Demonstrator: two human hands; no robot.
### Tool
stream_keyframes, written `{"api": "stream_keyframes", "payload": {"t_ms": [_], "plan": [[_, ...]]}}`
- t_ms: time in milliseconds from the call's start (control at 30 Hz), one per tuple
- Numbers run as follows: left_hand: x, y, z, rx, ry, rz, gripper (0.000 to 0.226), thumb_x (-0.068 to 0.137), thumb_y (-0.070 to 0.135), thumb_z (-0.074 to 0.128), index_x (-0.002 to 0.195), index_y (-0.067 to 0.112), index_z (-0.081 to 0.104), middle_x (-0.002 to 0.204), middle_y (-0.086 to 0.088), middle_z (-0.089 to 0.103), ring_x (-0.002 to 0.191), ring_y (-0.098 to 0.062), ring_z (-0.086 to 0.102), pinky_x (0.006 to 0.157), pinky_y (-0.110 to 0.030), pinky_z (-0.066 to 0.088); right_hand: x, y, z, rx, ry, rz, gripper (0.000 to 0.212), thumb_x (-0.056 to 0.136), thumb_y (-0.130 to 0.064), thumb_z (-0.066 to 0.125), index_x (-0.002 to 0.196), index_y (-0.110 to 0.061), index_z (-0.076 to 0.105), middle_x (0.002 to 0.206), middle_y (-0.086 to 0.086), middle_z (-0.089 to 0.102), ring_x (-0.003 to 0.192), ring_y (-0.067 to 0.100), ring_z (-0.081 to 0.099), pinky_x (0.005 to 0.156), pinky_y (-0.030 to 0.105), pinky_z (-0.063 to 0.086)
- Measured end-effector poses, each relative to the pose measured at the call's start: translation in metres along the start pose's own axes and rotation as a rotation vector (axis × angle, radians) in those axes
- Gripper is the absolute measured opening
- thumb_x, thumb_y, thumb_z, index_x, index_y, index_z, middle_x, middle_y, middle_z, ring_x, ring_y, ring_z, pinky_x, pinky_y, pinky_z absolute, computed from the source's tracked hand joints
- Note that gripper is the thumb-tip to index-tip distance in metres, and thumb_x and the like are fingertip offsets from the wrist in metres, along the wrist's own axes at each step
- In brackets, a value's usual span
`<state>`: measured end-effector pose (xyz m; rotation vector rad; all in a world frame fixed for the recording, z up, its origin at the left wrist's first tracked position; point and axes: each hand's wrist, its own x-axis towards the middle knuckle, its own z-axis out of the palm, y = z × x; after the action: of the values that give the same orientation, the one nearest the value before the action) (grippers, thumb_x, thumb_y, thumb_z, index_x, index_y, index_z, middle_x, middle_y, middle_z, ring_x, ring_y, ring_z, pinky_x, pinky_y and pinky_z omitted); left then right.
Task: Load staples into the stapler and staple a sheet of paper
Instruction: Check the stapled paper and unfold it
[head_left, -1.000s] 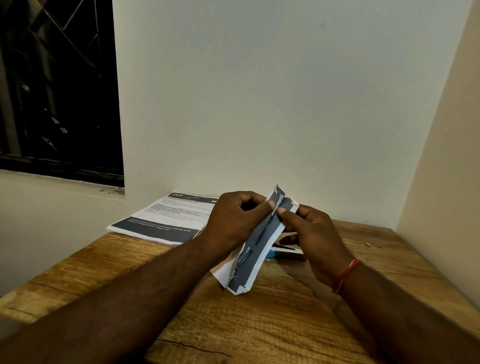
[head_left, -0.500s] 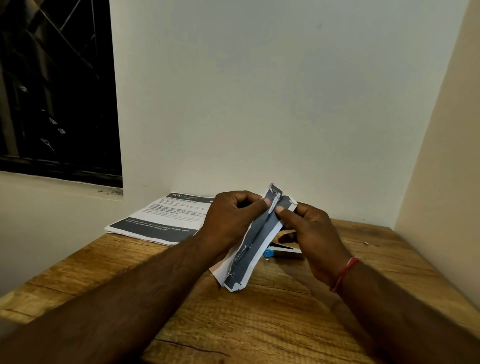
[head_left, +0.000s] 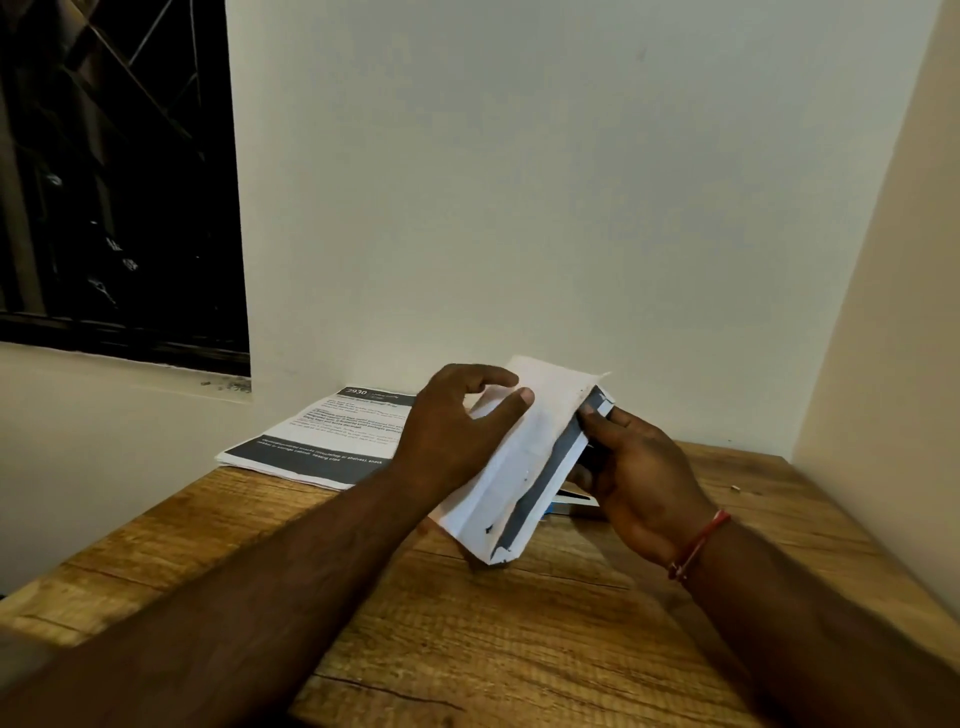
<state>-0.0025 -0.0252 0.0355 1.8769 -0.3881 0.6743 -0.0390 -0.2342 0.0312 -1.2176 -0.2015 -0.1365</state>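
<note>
Paper is where trouble can start: we hold a folded sheet (head_left: 519, 457) off the tabletop (head_left: 519, 623), tilted, its lower corner hanging just above the wood. Our right hand (head_left: 639, 467) pinches the sheet's upper right edge between thumb and fingers, closed on it. Our left hand (head_left: 452, 431) lies against the sheet's left face with the fingers loosely curled and the thumb pressing the white side; it steadies more than it grips. The stapler (head_left: 571, 503) lies on the tabletop behind the sheet, mostly hidden by it and by our right hand; only a blue and pale sliver shows. Whether it holds staples we cannot tell. A stack of printed pages (head_left: 322, 436) rests left of the sheet, against the wall.

The risks, as we judge them: the one-edge pinch lets the folded layers slide out of line, so a staple could catch only some of them. Reaching for the stapler blind, behind the sheet, we could knock it. A small object (head_left: 734, 488) lies right of the sheet, too small to identify.
</note>
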Motion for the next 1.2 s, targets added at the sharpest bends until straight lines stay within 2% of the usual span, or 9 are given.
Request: {"api": "stream_keyframes", "payload": {"t_ms": [67, 167, 300, 433, 533, 667, 967, 1067, 1200], "plan": [[0.005, -0.004, -0.005, 0.030, -0.013, -0.059, 0.045, 0.096, 0.059, 0.082, 0.135, 0.039, 0.073, 0.139, 0.016, 0.067, 0.122, -0.008, 0.067, 0.095, -0.026, 0.053, 0.001, -0.001, -0.001, 0.040, 0.005, 0.012, 0.028, 0.114, -0.020, 0.058, 0.128, -0.009, 0.080, 0.121, 0.016, 0.084, 0.101, 0.027, 0.083, 0.077, 0.037, 0.070], [0.009, -0.010, -0.010, 0.009, -0.088, -0.196, 0.062, 0.094, 0.067, 0.080, 0.145, 0.035, 0.064, 0.131, 0.013, 0.072, 0.113, -0.010, 0.072, 0.085, -0.025, 0.056, 0.002, -0.002, -0.004, 0.057, 0.016, 0.017, 0.030, 0.116, -0.018, 0.055, 0.130, -0.008, 0.079, 0.124, 0.017, 0.083, 0.100, 0.027, 0.083, 0.076, 0.036, 0.069], [0.009, -0.019, -0.006, -0.108, -0.108, -0.262, 0.028, 0.098, 0.048, 0.084, 0.116, 0.028, 0.079, 0.102, 0.009, 0.087, 0.093, -0.012, 0.084, 0.089, -0.042, 0.069, 0.002, -0.002, -0.006, 0.003, 0.077, 0.034, 0.037, 0.115, -0.038, 0.058, 0.122, -0.013, 0.083, 0.119, 0.016, 0.085, 0.093, 0.027, 0.084, 0.075, 0.040, 0.069], [0.006, -0.022, -0.003, -0.121, -0.082, -0.205, 0.019, 0.097, 0.039, 0.087, 0.112, 0.028, 0.080, 0.094, 0.012, 0.087, 0.082, -0.007, 0.084, 0.075, -0.033, 0.065, 0.002, -0.001, -0.007, -0.145, 0.117, 0.031, 0.049, 0.099, -0.065, 0.071, 0.109, -0.020, 0.088, 0.108, 0.008, 0.087, 0.095, 0.028, 0.085, 0.080, 0.044, 0.069], [0.005, -0.023, -0.001, -0.077, -0.064, -0.157, 0.022, 0.097, 0.040, 0.086, 0.116, 0.030, 0.078, 0.091, 0.011, 0.086, 0.079, -0.007, 0.083, 0.069, -0.027, 0.062, 0.005, 0.000, -0.006, -0.183, 0.164, -0.042, 0.033, 0.099, -0.047, 0.080, 0.107, -0.016, 0.086, 0.107, 0.008, 0.088, 0.098, 0.032, 0.086, 0.078, 0.042, 0.070], [0.006, -0.021, 0.001, -0.108, -0.089, -0.143, 0.019, 0.101, 0.041, 0.083, 0.116, 0.031, 0.078, 0.076, 0.016, 0.081, 0.069, 0.000, 0.078, 0.061, -0.018, 0.054, 0.010, 0.000, -0.011, -0.176, 0.270, -0.073, 0.016, 0.109, -0.021, 0.070, 0.112, -0.012, 0.083, 0.106, 0.008, 0.088, 0.101, 0.034, 0.085, 0.092, 0.051, 0.069], [0.006, -0.020, 0.004, -0.203, -0.088, -0.153, 0.012, 0.102, 0.040, 0.082, 0.112, 0.035, 0.078, 0.068, 0.011, 0.076, 0.070, -0.008, 0.079, 0.067, -0.029, 0.061, 0.009, -0.002, -0.013, -0.111, 0.277, -0.057, 0.024, 0.112, -0.030, 0.066, 0.106, -0.014, 0.084, 0.102, 0.007, 0.088, 0.085, 0.024, 0.086, 0.062, 0.033, 0.067], [0.005, -0.018, 0.006, -0.256, -0.095, -0.195, 0.017, 0.103, 0.041, 0.082, 0.110, 0.026, 0.081, 0.077, 0.005, 0.082, 0.081, -0.023, 0.084, 0.078, -0.043, 0.066, 0.010, -0.002, -0.015, -0.125, 0.283, -0.073, 0.023, 0.108, -0.030, 0.073, 0.106, -0.011, 0.084, 0.103, 0.009, 0.088, 0.090, 0.026, 0.086, 0.072, 0.038, 0.069], [0.006, -0.019, 0.005, -0.225, -0.057, -0.206, 0.034, 0.105, 0.045, 0.077, 0.086, 0.017, 0.076, 0.065, 0.013, 0.069, 0.060, -0.006, 0.061, 0.065, -0.030, 0.049, 0.009, -0.001, -0.016, -0.097, 0.221, -0.070, 0.016, 0.106, -0.022, 0.076, 0.113, -0.010, 0.083, 0.110, 0.011, 0.087, 0.105, 0.034, 0.084, 0.095, 0.051, 0.067]]}}
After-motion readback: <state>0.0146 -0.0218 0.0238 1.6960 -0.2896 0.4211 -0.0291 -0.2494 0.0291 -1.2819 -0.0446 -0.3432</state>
